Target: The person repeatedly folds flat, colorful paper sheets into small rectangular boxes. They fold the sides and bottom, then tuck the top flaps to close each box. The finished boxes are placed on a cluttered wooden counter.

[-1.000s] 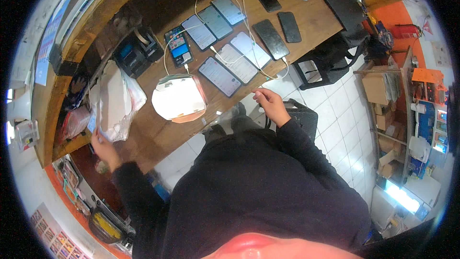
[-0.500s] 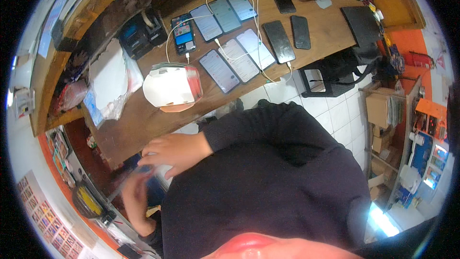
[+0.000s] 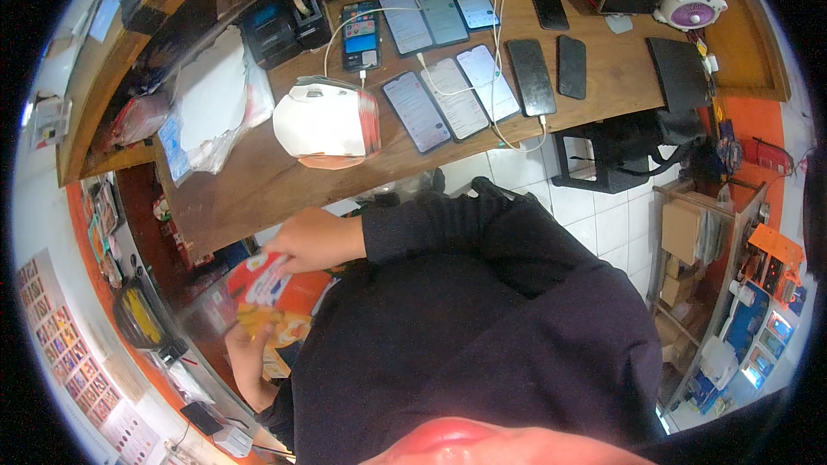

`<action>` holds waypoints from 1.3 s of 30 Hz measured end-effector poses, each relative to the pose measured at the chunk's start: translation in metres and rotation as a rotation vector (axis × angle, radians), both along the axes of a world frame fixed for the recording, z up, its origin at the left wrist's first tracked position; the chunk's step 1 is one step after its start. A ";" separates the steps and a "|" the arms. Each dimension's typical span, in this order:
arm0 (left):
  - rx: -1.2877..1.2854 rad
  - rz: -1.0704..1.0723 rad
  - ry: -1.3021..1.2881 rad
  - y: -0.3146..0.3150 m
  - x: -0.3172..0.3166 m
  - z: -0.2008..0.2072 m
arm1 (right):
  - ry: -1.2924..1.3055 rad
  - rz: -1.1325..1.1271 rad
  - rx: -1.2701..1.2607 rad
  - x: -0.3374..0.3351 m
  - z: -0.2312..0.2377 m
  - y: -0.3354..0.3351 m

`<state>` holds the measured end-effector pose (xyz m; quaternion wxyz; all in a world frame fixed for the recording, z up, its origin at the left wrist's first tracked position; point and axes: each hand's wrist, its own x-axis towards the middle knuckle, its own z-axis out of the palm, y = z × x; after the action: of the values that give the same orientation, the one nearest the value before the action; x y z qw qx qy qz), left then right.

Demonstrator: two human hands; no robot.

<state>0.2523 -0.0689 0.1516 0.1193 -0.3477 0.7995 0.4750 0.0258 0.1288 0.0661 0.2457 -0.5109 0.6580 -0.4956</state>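
Observation:
Off the near left corner of the desk, both hands are at a bunch of flat, colourful packets. My right hand (image 3: 317, 239) reaches across from the right, its fingers closed on a red and white packet (image 3: 258, 280). Below it my left hand (image 3: 245, 351) is closed on the yellow-orange packet (image 3: 257, 320). An orange-red packet (image 3: 303, 294) shows between the hands and my dark top. Blur hides the printing and whether the packets are joined. A hazy, see-through thing (image 3: 207, 310) lies beside them on the left.
On the wooden desk (image 3: 233, 202) stands a white stack with red edges (image 3: 319, 125). Several phones, some with cables, lie to its right, including a dark phone (image 3: 531, 77). A white torn sheet (image 3: 207, 95) lies left. A black bag (image 3: 612, 151) hangs below the desk.
The red, white and yellow packets have come into sight between my hands. My right hand's fingers have closed from a spread pose. The whole view has shifted, so the desk sits further right.

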 end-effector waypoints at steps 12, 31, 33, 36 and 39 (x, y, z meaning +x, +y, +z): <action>0.071 0.033 0.294 0.036 -0.063 0.037 | 0.221 -0.211 -0.387 0.032 0.039 -0.015; -0.225 -0.120 0.888 0.006 -0.104 0.035 | 0.076 -0.264 -0.427 -0.004 0.082 -0.039; -0.451 0.216 0.971 -0.001 -0.102 0.037 | 0.092 -0.385 -0.461 -0.007 0.085 -0.045; 0.737 0.299 1.015 -0.023 -0.094 0.019 | 0.128 -0.545 -0.504 -0.013 0.085 -0.056; 1.218 0.321 0.728 -0.015 -0.093 -0.013 | 0.258 -0.459 -0.485 -0.015 0.088 -0.062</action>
<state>0.1590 -0.0840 0.1389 -0.0533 -0.1525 0.3213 0.9331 0.0104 0.0667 0.1538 -0.0855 -0.4519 0.6445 -0.6109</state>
